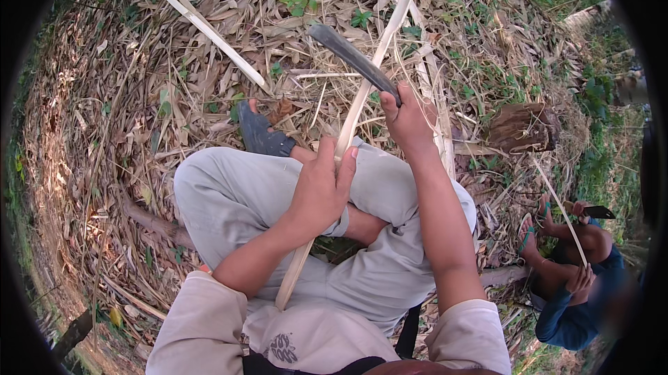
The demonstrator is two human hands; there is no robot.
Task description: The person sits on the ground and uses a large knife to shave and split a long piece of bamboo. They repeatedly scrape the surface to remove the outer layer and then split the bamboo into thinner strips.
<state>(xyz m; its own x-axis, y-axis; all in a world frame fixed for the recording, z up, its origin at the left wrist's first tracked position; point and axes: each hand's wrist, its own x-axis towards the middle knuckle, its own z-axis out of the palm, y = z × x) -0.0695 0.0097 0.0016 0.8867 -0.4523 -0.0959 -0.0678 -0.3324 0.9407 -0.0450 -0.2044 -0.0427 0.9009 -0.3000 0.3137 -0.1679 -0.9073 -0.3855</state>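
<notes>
A long pale bamboo strip [358, 106] runs from my lap up past the top edge of the picture. My left hand [319, 184] is closed around it above my crossed legs. In my right hand [412, 123], the fingers wrap the grip end of a machete [348, 56] with a dark, slightly curved blade, which points up and left. Its blade crosses the strip just beyond my left hand; whether the edge touches it I cannot tell. Thin curled shavings [400, 62] hang near the strip and my right hand.
Dry leaves cover the ground. Other pale strips [221, 42] lie at the upper left, and more lie beneath the held one. A wood stump [523, 128] stands at the right. Beyond it sits another person [567, 305], holding a thin strip and a dark-bladed knife [597, 211].
</notes>
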